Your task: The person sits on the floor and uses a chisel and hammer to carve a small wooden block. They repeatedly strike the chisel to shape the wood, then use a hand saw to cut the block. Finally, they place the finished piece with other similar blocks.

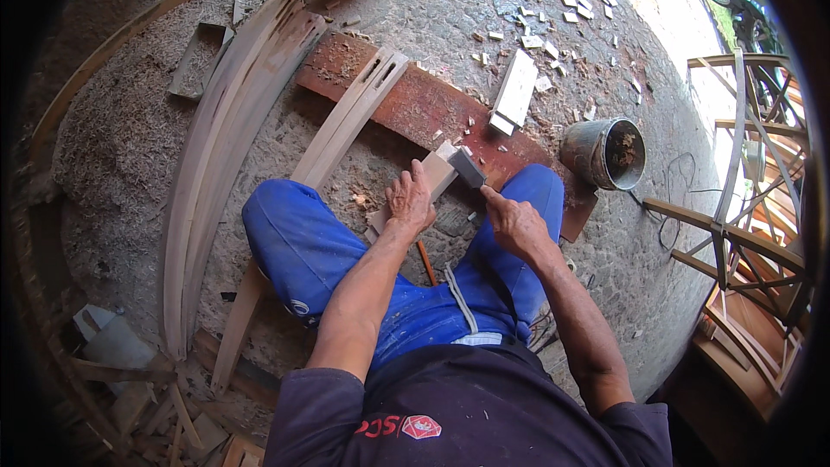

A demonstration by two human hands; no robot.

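My left hand [410, 201] is closed over a pale squared piece of wood [439, 175] that slants between my knees, its far end by the red board [415, 102]. My right hand [516, 223] grips a broad-bladed tool [468, 169] by its handle. The flat grey blade lies against or just beside the far end of the wood; I cannot tell whether it touches. From here its exact kind is unclear. Small pale chips lie near that end. Left of my left hand, slotted wooden lengths [350, 118] rest across the red board.
Long curved timbers [226, 151] lie at left, near a shallow box [199, 60]. Beyond the board are a pale block [515, 91] and scattered offcuts [571, 17]. A metal bucket [605, 154] stands by my right knee. Wooden frames [743, 242] fill the far right; scraps [164, 415] lie lower left.
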